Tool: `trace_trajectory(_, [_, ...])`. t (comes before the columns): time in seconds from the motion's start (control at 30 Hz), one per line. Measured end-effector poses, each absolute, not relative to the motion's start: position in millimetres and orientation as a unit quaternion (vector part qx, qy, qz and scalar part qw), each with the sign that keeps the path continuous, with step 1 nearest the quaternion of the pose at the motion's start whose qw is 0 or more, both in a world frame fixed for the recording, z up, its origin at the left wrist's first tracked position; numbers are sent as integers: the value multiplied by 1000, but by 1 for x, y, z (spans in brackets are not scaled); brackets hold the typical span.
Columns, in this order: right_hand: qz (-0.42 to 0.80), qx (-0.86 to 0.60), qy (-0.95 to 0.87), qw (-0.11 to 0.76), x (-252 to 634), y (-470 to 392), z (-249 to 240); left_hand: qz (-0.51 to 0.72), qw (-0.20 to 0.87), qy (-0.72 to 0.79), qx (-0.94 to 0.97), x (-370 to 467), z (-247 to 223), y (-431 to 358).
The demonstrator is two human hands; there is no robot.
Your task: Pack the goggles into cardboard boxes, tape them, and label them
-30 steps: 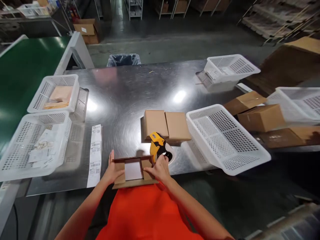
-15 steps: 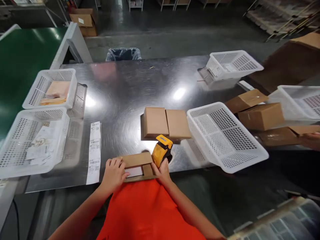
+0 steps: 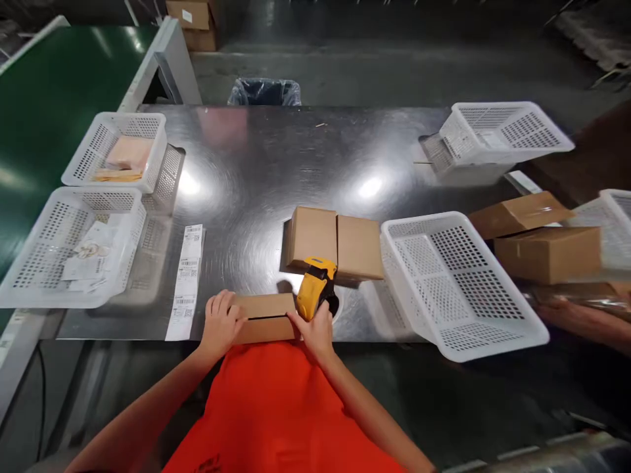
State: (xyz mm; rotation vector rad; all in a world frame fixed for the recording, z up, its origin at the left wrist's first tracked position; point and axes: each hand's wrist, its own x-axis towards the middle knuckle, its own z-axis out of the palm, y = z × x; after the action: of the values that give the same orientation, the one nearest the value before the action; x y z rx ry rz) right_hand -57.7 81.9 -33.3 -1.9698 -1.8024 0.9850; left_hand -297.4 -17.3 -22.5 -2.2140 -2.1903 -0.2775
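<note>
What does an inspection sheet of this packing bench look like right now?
Surface: steel table, shiny, with glare spots.
Job's things: small cardboard box at the near edge, flaps shut; yellow scanner beside it.
Clutter: two closed boxes; label strip; white baskets left and right.
Hands: left hand and right hand rest on the small cardboard box's ends.
Cables: nothing seen on the table.
Surroundings: green conveyor; lined bin; another person's arm, far right.
</note>
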Motion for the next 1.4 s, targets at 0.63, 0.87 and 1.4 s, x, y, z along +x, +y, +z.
trace_trajectory(0.63, [683, -425, -569, 170, -26, 109, 43, -158, -114, -572, -797, -318, -41, -41])
trace_trajectory(0.87, [760, -317, -567, -36, -72, 133, 45, -226, -183, -605, -741, -316, -46, -39])
trace_trajectory(1.4, [723, -323, -599, -118, -67, 139, 38, -512, -582, -628, -71, -278, 50, -10])
